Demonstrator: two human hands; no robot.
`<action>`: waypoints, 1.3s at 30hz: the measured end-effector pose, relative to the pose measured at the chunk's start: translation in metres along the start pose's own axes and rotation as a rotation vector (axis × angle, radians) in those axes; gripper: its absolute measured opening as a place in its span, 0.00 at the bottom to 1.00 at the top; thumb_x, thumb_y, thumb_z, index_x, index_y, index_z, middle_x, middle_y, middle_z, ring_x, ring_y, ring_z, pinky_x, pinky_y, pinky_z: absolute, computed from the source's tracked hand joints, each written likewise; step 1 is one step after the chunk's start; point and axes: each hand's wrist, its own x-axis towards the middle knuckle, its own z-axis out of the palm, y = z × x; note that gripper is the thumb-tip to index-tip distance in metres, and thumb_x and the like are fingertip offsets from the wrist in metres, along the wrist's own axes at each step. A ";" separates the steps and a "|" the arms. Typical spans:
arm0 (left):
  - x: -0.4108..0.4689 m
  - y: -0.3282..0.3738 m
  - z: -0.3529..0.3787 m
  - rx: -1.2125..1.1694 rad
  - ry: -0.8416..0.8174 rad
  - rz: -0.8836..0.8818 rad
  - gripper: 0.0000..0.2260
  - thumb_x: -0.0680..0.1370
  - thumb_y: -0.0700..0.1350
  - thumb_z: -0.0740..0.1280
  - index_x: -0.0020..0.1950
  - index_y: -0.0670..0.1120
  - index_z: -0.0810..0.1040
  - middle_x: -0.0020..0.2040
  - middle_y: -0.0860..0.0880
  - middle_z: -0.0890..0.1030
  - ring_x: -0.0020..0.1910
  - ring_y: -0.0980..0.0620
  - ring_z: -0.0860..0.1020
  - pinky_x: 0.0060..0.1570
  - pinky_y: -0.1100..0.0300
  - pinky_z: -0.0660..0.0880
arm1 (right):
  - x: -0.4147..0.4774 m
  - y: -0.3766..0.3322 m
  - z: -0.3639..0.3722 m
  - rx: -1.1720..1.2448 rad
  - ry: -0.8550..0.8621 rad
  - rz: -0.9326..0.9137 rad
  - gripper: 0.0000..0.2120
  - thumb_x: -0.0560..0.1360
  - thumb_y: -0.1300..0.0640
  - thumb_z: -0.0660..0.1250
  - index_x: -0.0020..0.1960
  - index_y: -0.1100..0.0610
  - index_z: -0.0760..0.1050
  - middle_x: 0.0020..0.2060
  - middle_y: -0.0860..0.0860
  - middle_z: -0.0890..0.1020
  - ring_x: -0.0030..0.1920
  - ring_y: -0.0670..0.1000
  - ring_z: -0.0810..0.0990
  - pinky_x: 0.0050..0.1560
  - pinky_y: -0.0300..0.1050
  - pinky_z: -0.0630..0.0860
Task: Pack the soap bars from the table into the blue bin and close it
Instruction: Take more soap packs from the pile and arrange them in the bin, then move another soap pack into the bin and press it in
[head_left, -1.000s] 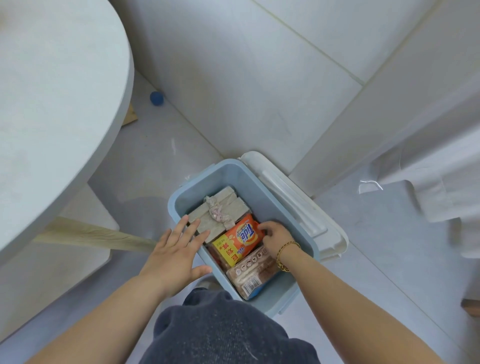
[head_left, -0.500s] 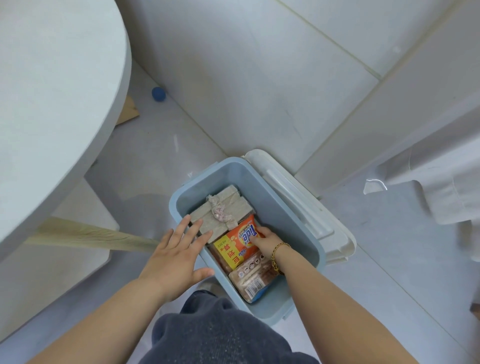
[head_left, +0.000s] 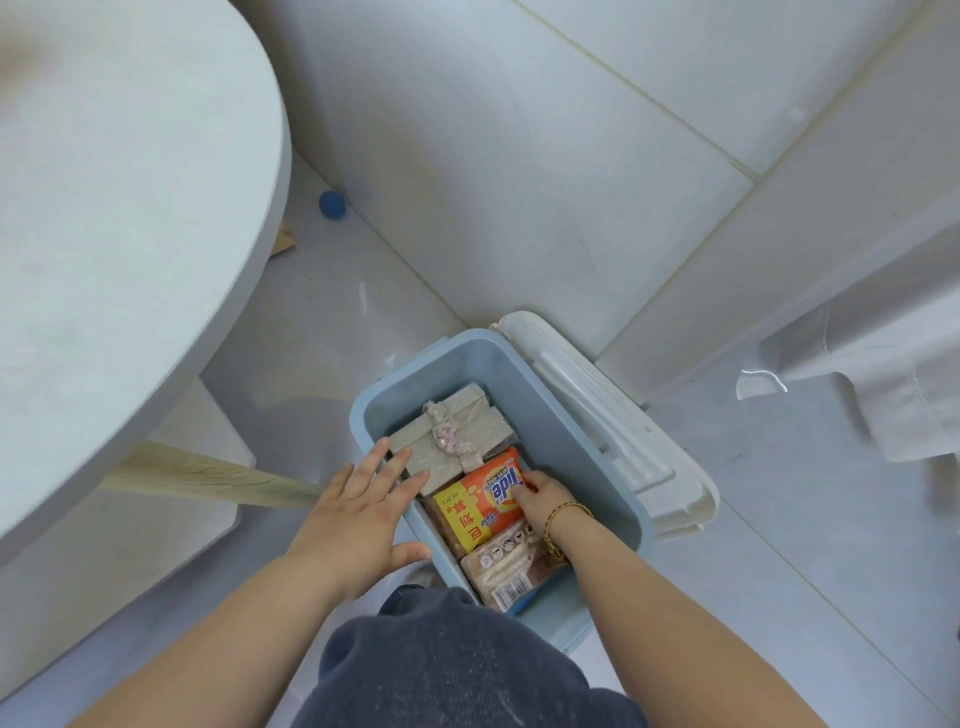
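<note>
The blue bin (head_left: 582, 447) stands open on the floor, its white lid (head_left: 623, 415) hanging off the right side. Inside lie a beige wrapped soap bundle with a pink ribbon (head_left: 457, 431), an orange and yellow Tide soap bar (head_left: 478, 504) and a brown soap pack with a barcode (head_left: 511, 566). My left hand (head_left: 358, 514) lies flat with straight fingers over the bin's left rim, fingertips on the beige bundle. My right hand (head_left: 537, 493) is down in the bin, fingers curled onto the right edge of the Tide bar.
A round white table (head_left: 119, 218) overhangs at the left, with a wooden leg (head_left: 208, 475) near the bin. A small blue ball (head_left: 332, 203) lies by the tiled wall. White fabric (head_left: 883, 395) hangs at the right. My knee in dark cloth (head_left: 447, 660) is just below the bin.
My right hand has gone deeper into the bin, from the bin's right wall onto the Tide bar. My left hand has stayed on the rim and bundle.
</note>
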 end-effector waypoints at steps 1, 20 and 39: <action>-0.001 0.001 -0.001 -0.003 0.000 0.002 0.32 0.75 0.62 0.53 0.73 0.54 0.41 0.75 0.51 0.38 0.72 0.51 0.32 0.72 0.52 0.39 | -0.004 0.002 -0.001 0.005 0.016 -0.009 0.18 0.79 0.58 0.54 0.68 0.58 0.65 0.64 0.58 0.74 0.61 0.56 0.74 0.61 0.48 0.71; -0.181 0.049 -0.141 -0.365 0.900 0.145 0.12 0.77 0.44 0.60 0.59 0.49 0.76 0.55 0.50 0.80 0.56 0.52 0.75 0.54 0.66 0.67 | -0.211 -0.110 -0.084 0.106 0.208 -0.615 0.11 0.77 0.69 0.56 0.54 0.70 0.74 0.39 0.57 0.79 0.37 0.52 0.77 0.43 0.38 0.79; -0.260 -0.096 -0.159 -0.169 0.858 -0.476 0.28 0.76 0.62 0.50 0.73 0.56 0.46 0.76 0.56 0.48 0.74 0.57 0.44 0.72 0.57 0.42 | -0.266 -0.333 0.038 -0.512 0.310 -1.009 0.32 0.71 0.54 0.67 0.71 0.53 0.57 0.67 0.56 0.66 0.68 0.56 0.64 0.64 0.48 0.65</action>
